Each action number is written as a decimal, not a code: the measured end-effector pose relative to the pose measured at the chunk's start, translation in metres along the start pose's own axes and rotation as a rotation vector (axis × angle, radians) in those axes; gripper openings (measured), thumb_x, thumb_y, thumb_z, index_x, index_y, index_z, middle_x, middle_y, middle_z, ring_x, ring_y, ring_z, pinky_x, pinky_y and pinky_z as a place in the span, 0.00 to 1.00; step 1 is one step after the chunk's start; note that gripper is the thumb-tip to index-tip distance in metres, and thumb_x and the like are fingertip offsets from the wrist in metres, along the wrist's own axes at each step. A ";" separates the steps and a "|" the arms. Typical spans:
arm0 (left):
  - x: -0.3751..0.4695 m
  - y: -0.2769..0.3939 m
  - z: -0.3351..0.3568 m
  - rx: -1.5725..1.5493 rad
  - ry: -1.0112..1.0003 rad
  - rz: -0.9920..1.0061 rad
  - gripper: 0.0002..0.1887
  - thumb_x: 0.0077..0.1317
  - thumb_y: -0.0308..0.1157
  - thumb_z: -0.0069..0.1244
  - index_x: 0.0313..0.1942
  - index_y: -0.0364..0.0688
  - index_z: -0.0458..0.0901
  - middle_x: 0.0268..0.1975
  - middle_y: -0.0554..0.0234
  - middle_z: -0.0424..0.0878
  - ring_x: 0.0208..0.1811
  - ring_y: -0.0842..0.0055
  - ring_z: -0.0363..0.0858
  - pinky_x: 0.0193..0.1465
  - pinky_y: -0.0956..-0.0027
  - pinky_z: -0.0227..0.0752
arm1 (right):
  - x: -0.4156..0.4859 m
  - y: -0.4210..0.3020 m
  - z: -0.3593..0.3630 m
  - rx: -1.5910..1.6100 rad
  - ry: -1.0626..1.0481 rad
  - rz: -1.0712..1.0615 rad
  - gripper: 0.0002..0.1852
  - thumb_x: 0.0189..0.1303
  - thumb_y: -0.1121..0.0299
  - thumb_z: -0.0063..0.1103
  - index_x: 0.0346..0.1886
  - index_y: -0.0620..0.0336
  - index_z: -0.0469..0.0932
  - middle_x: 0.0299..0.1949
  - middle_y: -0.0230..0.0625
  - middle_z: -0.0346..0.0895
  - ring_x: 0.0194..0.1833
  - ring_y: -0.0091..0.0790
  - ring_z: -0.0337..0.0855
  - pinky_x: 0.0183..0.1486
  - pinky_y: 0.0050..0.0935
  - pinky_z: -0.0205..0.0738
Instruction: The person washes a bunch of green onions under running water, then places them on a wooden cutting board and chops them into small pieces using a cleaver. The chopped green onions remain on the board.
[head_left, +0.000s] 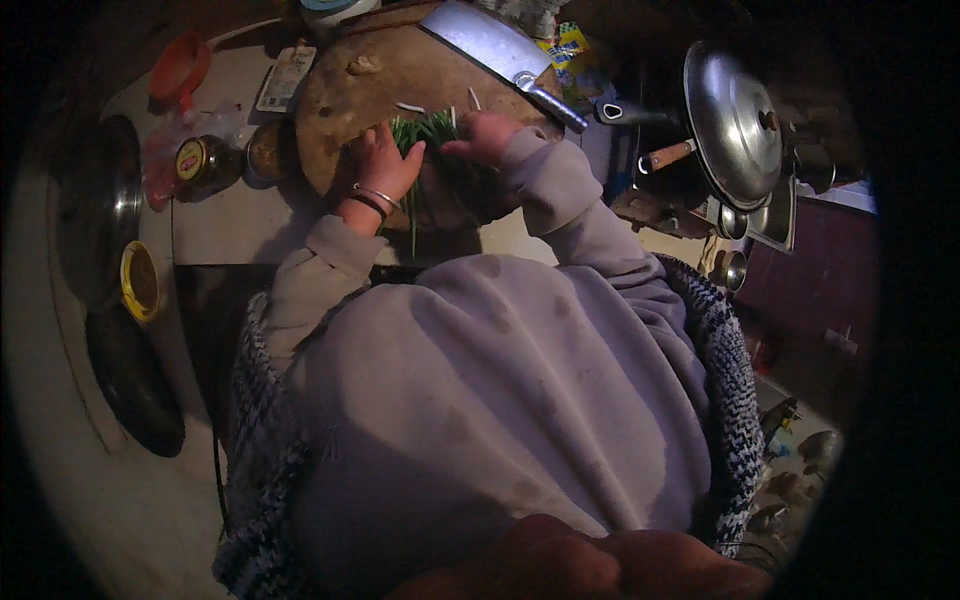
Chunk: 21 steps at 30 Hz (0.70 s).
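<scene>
A bunch of thin green stalks (415, 136), with white ends among them, lies on a round wooden chopping board (341, 82). My left hand (386, 166), with bracelets at the wrist, holds the bunch from the left, its thumb over the leaves. From the right, my right hand (487, 137) grips the same bunch; some of its fingertips are hidden. Long leaves hang down towards me between the hands. Beyond my right hand a cleaver (487, 37) lies on the board's far right, its metal handle (556, 107) pointing at the right edge.
Left of the board stand a lidded glass jar (211, 166), a smaller jar (270, 152), a flat packet (286, 79) and a red plastic ladle (180, 71). A domed metal pan lid (735, 124) and a wooden handle (670, 156) are at the right. A dark elongated vegetable (139, 386) lies far left.
</scene>
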<state>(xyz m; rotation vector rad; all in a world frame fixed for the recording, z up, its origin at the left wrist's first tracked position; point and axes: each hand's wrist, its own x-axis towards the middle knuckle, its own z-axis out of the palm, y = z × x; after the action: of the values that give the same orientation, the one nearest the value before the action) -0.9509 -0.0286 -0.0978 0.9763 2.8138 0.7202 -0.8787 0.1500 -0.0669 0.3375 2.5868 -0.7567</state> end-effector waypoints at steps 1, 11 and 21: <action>-0.003 0.000 -0.002 0.000 0.026 0.011 0.37 0.50 0.48 0.51 0.52 0.29 0.60 0.51 0.38 0.63 0.52 0.49 0.62 0.54 0.57 0.58 | 0.000 0.000 0.006 -0.020 0.020 0.015 0.25 0.50 0.46 0.52 0.36 0.61 0.77 0.37 0.51 0.75 0.40 0.48 0.76 0.43 0.41 0.70; -0.010 0.012 0.003 0.189 -0.098 -0.113 0.33 0.53 0.52 0.46 0.50 0.33 0.65 0.46 0.40 0.67 0.48 0.51 0.65 0.50 0.57 0.59 | 0.001 -0.043 0.057 0.292 0.305 0.019 0.17 0.52 0.58 0.47 0.27 0.65 0.77 0.27 0.53 0.75 0.31 0.55 0.76 0.37 0.45 0.70; 0.003 -0.022 0.001 0.154 -0.185 0.017 0.32 0.53 0.51 0.47 0.52 0.37 0.63 0.46 0.44 0.68 0.48 0.51 0.65 0.51 0.56 0.59 | 0.007 -0.048 0.079 1.222 0.078 -0.154 0.12 0.49 0.67 0.53 0.33 0.67 0.73 0.30 0.42 0.76 0.32 0.32 0.75 0.35 0.31 0.69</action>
<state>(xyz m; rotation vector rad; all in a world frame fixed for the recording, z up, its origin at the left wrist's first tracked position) -0.9659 -0.0413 -0.1085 1.0321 2.7325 0.3962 -0.8755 0.0671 -0.1083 0.4952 1.8883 -2.3350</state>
